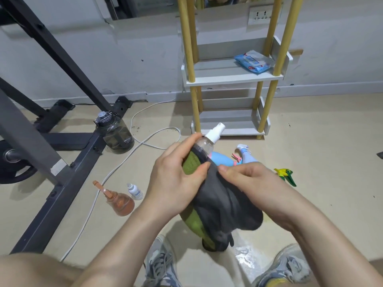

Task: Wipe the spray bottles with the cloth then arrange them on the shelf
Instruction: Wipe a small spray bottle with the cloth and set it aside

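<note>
My left hand [176, 179] grips a clear spray bottle [207, 145] with a white pump top, wrapped in a grey and green cloth [219, 206]. My right hand [255, 187] pinches the cloth beside the bottle's body. On the floor lie an orange spray bottle [119, 200], a small white bottle [135, 191], a blue bottle [220, 160], a pale trigger sprayer [244, 154] and a green and yellow sprayer [286, 176]. The white shelf [232, 78] with yellow posts stands against the wall beyond them.
A blue packet [253, 62] lies on the shelf's upper board. A dark water jug [116, 133] and a white cable [145, 141] sit on the floor at left, beside a black gym frame [62, 154]. My shoes [159, 266] are at the bottom.
</note>
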The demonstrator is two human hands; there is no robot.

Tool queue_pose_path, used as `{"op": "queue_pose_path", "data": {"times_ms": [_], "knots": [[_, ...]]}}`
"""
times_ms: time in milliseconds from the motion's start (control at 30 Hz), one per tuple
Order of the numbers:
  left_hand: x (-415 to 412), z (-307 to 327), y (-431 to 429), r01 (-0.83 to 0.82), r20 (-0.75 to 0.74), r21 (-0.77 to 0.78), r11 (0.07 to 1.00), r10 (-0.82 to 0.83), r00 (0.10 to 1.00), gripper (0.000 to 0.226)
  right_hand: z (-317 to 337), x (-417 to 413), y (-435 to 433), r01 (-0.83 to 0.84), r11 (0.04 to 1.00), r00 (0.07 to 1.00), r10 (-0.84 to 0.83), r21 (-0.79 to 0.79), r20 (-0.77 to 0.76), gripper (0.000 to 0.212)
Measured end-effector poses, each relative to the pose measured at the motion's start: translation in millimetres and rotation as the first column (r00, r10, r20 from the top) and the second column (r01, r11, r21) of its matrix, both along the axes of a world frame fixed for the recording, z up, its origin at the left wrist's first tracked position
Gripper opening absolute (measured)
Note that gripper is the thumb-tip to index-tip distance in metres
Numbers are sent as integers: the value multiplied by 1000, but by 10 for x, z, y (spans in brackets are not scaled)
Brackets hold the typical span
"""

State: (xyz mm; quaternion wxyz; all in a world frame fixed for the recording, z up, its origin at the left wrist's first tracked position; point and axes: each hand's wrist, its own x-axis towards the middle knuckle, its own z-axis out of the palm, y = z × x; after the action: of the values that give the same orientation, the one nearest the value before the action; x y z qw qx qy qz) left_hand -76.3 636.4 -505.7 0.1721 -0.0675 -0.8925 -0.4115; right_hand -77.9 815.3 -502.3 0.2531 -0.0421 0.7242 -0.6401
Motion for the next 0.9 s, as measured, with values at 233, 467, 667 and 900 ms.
{"op": "queue_pose_path", "data": {"times_ms": [233, 467, 667, 900], "knots": [[-1, 4, 114, -161, -16, 126, 979, 164, 986, 36, 43, 178, -245, 234, 652, 957, -25, -721, 288, 41], [106, -99, 268, -96, 74, 308, 946, 77, 994, 51, -172, 315, -575, 249, 829, 963, -267, -501, 37, 63], [399, -219, 435, 171, 65, 77, 982, -176, 982, 65, -228, 123, -371, 436, 798, 874, -486, -416, -16, 32], [38, 238, -14, 8, 258, 671, 741, -243, 935, 36, -202, 11, -103, 145, 922, 978, -190, -358, -92, 42]]}}
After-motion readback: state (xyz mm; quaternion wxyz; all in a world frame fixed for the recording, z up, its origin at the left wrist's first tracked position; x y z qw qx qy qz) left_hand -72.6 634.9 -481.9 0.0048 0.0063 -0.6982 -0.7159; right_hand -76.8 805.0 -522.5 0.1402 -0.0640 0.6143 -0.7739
